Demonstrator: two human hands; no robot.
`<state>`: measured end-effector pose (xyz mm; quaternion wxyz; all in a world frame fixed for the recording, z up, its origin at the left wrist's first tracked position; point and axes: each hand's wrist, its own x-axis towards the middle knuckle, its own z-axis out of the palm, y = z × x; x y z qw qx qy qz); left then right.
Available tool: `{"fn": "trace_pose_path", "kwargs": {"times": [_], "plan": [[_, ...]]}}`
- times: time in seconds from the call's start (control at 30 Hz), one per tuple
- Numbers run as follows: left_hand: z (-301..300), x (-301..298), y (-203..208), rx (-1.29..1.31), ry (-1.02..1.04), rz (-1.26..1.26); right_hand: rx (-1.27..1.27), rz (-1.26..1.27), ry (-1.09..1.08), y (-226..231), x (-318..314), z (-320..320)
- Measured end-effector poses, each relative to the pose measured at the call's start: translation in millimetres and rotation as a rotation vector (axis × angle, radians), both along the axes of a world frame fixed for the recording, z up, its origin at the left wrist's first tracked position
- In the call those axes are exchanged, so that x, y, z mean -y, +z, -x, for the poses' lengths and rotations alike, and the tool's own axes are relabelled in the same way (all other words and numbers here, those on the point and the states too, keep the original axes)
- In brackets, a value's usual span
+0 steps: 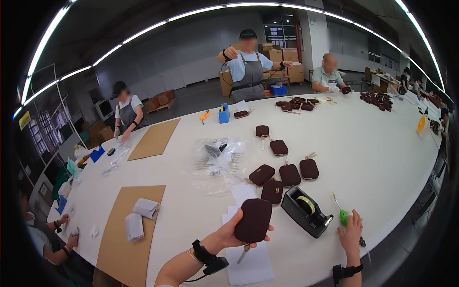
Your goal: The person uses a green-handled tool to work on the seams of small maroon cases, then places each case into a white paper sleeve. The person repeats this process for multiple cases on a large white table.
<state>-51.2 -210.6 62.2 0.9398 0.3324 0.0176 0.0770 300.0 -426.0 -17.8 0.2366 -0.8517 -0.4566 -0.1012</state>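
My left hand (228, 234) is closed around a small dark maroon zip pouch (254, 220), held up above the table. A pale strap or tag hangs from its lower end. My right hand (351, 232) is at the table's right side, fingers stretched out, beside a green-handled tool (343, 217) with a thin pale shaft. Whether the fingertips touch the tool I cannot tell. A black tape dispenser (307, 213) with a yellowish roll stands between my hands. Just beyond the held pouch lie several similar maroon pouches (289, 175). White paper sheets (260, 263) lie under my left hand.
Clear plastic bags (220, 160) lie mid-table. Brown cardboard sheets (125, 229) are at left, the nearer bearing white wrapped bundles (146, 208). Across the table are a blue box (224, 115) and pouch piles (376, 99). Co-workers (248, 67) are around the table.
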Motion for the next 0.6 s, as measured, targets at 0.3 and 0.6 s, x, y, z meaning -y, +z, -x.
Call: {"fn": "trace_pose_path", "kwargs": {"times": [0.3, 0.6], "plan": [[16.1, 48.0, -23.2, -0.107, 0.028, 0.130, 0.053, 0.018, 0.057, -43.6, -5.7, -41.1], [18.3, 82.7, -17.9, -0.008, -0.043, 0.188, 0.011, -0.076, 0.001, -7.7, 21.0, -48.3]]}}
